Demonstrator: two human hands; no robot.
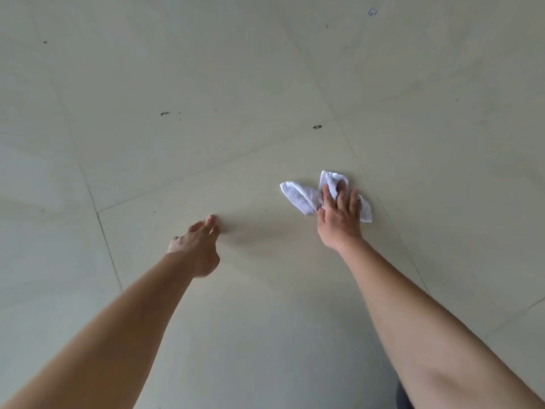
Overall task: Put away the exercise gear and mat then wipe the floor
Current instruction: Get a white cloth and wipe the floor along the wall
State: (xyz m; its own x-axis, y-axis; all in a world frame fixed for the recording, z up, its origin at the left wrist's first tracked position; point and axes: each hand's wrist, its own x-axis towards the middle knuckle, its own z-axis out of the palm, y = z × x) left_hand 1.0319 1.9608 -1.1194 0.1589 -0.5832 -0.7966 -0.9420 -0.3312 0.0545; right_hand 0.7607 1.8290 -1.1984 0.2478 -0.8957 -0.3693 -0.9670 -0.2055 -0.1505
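Observation:
A crumpled white cloth (298, 194) lies on the pale tiled floor (206, 84) right of centre. My right hand (339, 215) presses down on the cloth with its fingers spread and straight; part of the cloth sticks out to the left and beyond the fingertips. My left hand (199, 246) is stretched out over the bare floor to the left of the cloth, fingers loosely extended and holding nothing. No exercise gear or mat is in view.
Large beige floor tiles with thin grout lines fill the view. A few small dark marks (165, 113) (317, 126) dot the tiles ahead of the hands. A dark patch of clothing (402, 398) shows at the bottom edge.

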